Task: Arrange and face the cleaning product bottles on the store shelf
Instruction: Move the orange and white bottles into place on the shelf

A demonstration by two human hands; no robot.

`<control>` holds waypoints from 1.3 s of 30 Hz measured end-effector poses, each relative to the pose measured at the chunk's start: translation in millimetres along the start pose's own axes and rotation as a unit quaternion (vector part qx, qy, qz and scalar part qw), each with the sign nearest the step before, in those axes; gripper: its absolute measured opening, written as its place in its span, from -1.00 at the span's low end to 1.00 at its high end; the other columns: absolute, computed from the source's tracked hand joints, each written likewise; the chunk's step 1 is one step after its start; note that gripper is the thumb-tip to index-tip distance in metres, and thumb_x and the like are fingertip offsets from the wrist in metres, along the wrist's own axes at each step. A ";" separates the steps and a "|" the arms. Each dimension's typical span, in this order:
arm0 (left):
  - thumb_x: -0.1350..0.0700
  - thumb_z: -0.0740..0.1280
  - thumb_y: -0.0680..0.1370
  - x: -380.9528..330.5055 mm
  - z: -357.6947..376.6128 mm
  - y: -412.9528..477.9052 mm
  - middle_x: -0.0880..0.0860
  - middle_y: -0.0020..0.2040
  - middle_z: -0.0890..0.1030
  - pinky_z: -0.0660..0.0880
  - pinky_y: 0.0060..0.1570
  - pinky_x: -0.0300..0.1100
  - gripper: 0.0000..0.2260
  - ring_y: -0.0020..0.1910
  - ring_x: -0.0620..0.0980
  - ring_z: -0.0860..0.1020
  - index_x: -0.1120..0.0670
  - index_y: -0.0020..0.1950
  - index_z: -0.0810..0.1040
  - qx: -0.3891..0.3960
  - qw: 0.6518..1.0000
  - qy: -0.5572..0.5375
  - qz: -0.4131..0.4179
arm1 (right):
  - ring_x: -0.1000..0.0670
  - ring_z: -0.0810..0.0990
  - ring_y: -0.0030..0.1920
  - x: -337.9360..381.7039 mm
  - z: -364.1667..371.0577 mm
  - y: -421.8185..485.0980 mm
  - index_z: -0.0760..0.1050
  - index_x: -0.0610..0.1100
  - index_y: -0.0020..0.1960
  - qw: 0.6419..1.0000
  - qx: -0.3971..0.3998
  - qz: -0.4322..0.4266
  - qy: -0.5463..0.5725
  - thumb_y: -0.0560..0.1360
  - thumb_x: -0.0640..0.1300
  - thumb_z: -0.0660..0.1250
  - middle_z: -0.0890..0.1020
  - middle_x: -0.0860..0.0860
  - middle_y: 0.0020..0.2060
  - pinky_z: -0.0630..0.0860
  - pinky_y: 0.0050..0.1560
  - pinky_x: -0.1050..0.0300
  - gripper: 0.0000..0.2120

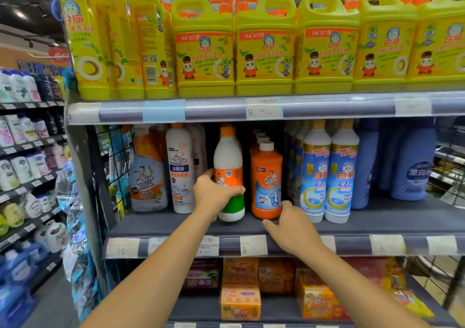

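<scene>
On the grey middle shelf (176, 223), the left hand (214, 193) wraps its grip around a white plastic bottle with an orange cap and orange-and-green label (229, 174), holding it upright at the shelf's near edge. Just right stands an orange plastic bottle with a white cap (266, 180), heading a row of at least three; the right hand (292, 224) touches its base, fingers pinching it loosely. Further right, two white-and-blue bottles (329, 174) front their rows. To the left stand one tall white bottle (180, 169) and one spray bottle (147, 174). On the upper shelf, five yellow handled jugs (265, 48) face forward.
</scene>
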State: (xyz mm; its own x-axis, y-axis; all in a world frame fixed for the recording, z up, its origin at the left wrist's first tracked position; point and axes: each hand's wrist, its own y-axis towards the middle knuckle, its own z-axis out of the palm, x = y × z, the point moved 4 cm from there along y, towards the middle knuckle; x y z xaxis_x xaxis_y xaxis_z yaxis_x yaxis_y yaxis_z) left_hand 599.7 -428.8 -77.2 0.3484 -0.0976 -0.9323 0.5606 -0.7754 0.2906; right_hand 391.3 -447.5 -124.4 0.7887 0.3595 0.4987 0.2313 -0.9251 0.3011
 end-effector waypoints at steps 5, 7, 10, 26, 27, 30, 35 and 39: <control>0.03 0.65 0.09 11.3 12.8 2.6 0.10 -0.04 0.67 0.61 -0.02 0.07 -0.39 -0.06 0.07 0.64 0.05 0.09 0.54 -0.013 1.000 0.000 0.006 | -0.09 0.43 0.16 -12.3 13.2 -29.4 0.40 -0.09 0.24 0.971 -0.019 -0.160 -0.175 0.50 0.32 0.02 0.51 -0.04 0.14 0.35 0.17 0.03 -0.43; 0.02 0.65 0.12 13.0 16.1 3.4 0.10 -0.03 0.67 0.61 -0.02 0.06 -0.40 -0.06 0.07 0.64 0.04 0.09 0.54 -0.014 0.999 0.018 0.023 | -0.10 0.40 0.25 -20.2 17.1 -32.7 0.35 -0.10 0.36 0.965 -0.025 -0.188 -0.183 0.49 0.31 0.05 0.47 -0.05 0.25 0.29 0.31 0.00 -0.37; -0.01 0.65 0.15 16.1 16.7 2.1 0.07 -0.02 0.66 0.60 -0.06 -0.03 -0.39 -0.09 0.03 0.62 0.02 0.14 0.53 -0.018 0.998 0.036 0.041 | -0.09 0.40 0.30 -25.7 19.7 -34.0 0.34 -0.09 0.40 0.963 -0.037 -0.194 -0.184 0.48 0.33 0.08 0.46 -0.04 0.31 0.27 0.36 0.01 -0.34; 0.11 0.64 0.16 32.2 17.9 0.3 0.09 0.00 0.69 0.55 -0.08 -0.15 -0.44 -0.09 -0.01 0.61 0.11 0.11 0.60 0.038 0.995 0.096 0.017 | -0.02 0.32 0.37 -26.7 22.7 -33.4 0.27 -0.02 0.44 0.969 -0.038 -0.168 -0.177 0.49 0.36 0.08 0.39 0.03 0.38 0.14 0.41 0.06 -0.34; 0.11 0.64 0.16 32.3 18.5 2.0 0.09 -0.01 0.69 0.53 -0.11 -0.18 -0.45 -0.10 -0.02 0.60 0.11 0.11 0.60 0.040 0.995 0.093 0.016 | -0.02 0.32 0.37 -26.9 22.4 -33.6 0.27 -0.02 0.44 0.969 -0.039 -0.167 -0.176 0.49 0.35 0.09 0.39 0.03 0.38 0.14 0.41 0.06 -0.34; 0.10 0.64 0.16 34.1 20.4 7.2 0.08 -0.02 0.69 0.46 -0.17 -0.24 -0.47 -0.13 -0.06 0.57 0.09 0.10 0.60 0.044 0.995 0.091 0.019 | -0.05 0.32 0.37 -25.8 20.8 -34.9 0.27 -0.02 0.44 0.970 -0.036 -0.166 -0.173 0.50 0.34 0.10 0.39 0.01 0.38 0.14 0.41 0.04 -0.35; 0.10 0.64 0.19 38.5 22.3 11.1 0.09 0.04 0.68 0.46 -0.10 -0.23 -0.42 -0.10 -0.06 0.56 0.10 0.16 0.58 0.053 0.994 0.089 0.030 | -0.07 0.42 0.22 -14.9 11.5 -30.5 0.37 -0.05 0.31 0.981 -0.024 -0.132 -0.137 0.49 0.35 0.05 0.50 -0.01 0.20 0.31 0.26 0.02 -0.41; 0.10 0.65 0.16 40.4 22.0 10.2 0.08 0.01 0.68 0.46 -0.11 -0.23 -0.40 -0.10 -0.07 0.57 0.11 0.16 0.57 0.054 0.993 0.094 0.043 | -0.09 0.54 0.11 1.7 -1.1 -3.4 0.39 -0.11 0.20 0.998 -0.021 -0.028 0.058 0.48 0.21 0.29 0.56 -0.08 0.11 0.50 0.02 0.05 -0.53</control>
State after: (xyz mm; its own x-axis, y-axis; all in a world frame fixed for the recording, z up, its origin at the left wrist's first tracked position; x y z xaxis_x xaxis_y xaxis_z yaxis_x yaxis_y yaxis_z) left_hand 602.9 -454.3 -116.6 0.5307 -0.0565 -0.8456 0.4422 -0.8327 0.3332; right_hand 391.2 -443.7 -123.7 0.7037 0.4240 0.5701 0.2465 -0.8983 0.3638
